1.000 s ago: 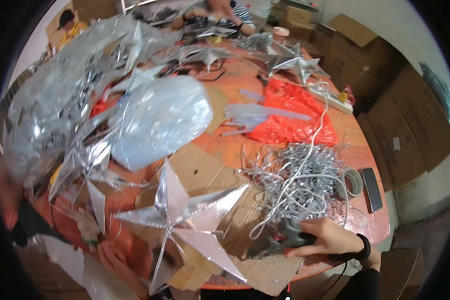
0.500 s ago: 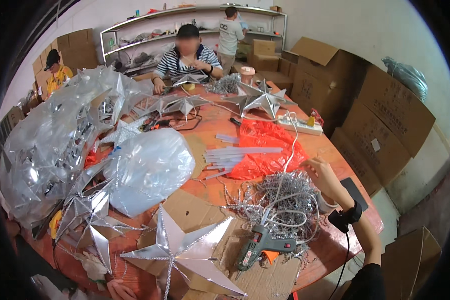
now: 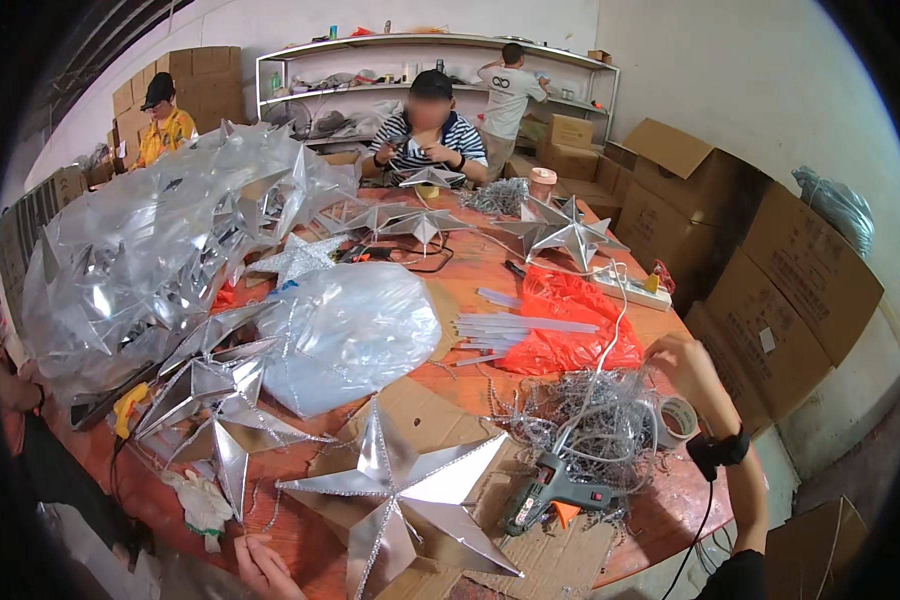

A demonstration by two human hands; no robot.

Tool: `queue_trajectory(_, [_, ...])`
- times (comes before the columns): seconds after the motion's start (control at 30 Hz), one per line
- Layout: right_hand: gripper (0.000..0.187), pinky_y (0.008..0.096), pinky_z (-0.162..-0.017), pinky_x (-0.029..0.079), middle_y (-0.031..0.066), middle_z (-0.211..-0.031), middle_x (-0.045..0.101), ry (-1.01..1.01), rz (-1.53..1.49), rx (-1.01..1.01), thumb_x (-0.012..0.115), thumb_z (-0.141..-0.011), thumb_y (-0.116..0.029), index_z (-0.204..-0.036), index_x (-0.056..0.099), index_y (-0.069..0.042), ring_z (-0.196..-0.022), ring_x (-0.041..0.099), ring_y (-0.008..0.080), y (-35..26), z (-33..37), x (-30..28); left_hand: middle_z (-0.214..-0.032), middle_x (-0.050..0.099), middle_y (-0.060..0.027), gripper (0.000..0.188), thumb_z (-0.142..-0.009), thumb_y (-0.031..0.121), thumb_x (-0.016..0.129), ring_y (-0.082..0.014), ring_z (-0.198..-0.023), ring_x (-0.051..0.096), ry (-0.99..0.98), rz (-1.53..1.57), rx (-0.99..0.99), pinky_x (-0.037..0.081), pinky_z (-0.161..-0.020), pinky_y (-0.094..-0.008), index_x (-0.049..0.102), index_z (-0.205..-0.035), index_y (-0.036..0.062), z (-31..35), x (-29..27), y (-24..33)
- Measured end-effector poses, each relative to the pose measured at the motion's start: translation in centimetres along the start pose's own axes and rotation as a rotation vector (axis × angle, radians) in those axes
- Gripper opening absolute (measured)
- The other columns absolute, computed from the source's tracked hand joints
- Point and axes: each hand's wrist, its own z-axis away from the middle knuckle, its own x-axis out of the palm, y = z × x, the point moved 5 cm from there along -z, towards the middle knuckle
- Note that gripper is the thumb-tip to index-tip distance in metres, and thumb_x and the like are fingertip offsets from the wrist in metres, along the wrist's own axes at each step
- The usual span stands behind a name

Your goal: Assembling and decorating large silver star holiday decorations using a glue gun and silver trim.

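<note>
A large silver five-pointed star (image 3: 395, 490), edged with bead chain, lies on cardboard at the front of the table. My left hand (image 3: 265, 568) is beside its left point at the lower edge, fingers curled together; whatever they hold is hidden. My right hand (image 3: 685, 365) hovers at the right edge of a tangled pile of silver bead chain (image 3: 600, 410). Its fingertips are pinched together, and fine strands seem to reach them. Under my right wrist stands a tape roll (image 3: 677, 422). A grey-green glue gun (image 3: 550, 495) lies before the pile, its white cord crossing it.
Clear glue sticks (image 3: 520, 328) lie on a red plastic bag (image 3: 585, 345) near a white power strip (image 3: 632, 290). Bagged silver stars (image 3: 170, 240) heap up at left; a work glove (image 3: 202, 505) lies near front. Co-workers sit across and at left. Cartons (image 3: 770, 270) line the right.
The whole view has swung, shifting the table rightward. Both my hands stay near the same places. The tape roll shows more fully. The person across now has both hands raised together at the chest.
</note>
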Motion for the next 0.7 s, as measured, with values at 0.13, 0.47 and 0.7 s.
queue_trajectory(0.13, [0.008, 0.0335, -0.063, 0.047, 0.0109, -0.077, 0.062, 0.319, 0.112, 0.015, 0.063, -0.079, -0.009, -0.087, 0.064, -0.005, -0.071, 0.060, 0.0249, -2.5, -0.6, -5.5, -0.051, 0.030, 0.0048, 0.026, -0.099, 0.022, 0.035, -0.0030, -0.041, 0.025, -0.002, 0.029, 0.006, 0.017, -0.038, -0.0211, 0.048, -0.083, 0.0053, -0.3, -0.2, -1.0])
queue_trajectory(0.47, [0.009, 0.0220, -0.054, 0.041, 0.0024, -0.076, 0.062, 0.411, -0.039, 0.122, 0.054, -0.088, -0.004, -0.094, 0.060, -0.002, -0.064, 0.055, 0.0071, -3.4, -0.2, -8.7, -0.051, 0.027, 0.0055, 0.024, -0.100, 0.020, 0.036, -0.0023, -0.041, 0.024, -0.041, -0.049, 0.040, 0.017, -0.038, -0.0207, 0.049, -0.084, 0.0060, -0.4, 0.2, -1.7])
queue_trajectory(0.7, [0.007, 0.0222, -0.057, 0.044, 0.0044, -0.073, 0.060, 0.630, -0.266, -0.039, 0.053, -0.088, -0.002, -0.088, 0.060, 0.000, -0.062, 0.056, 0.0076, -3.9, 0.1, -10.4, -0.057, 0.033, 0.0049, 0.025, -0.099, 0.021, 0.037, -0.0012, -0.043, 0.028, -0.107, 0.038, 0.029, 0.018, -0.038, -0.0188, 0.048, -0.083, 0.0054, -0.8, -0.1, -2.2])
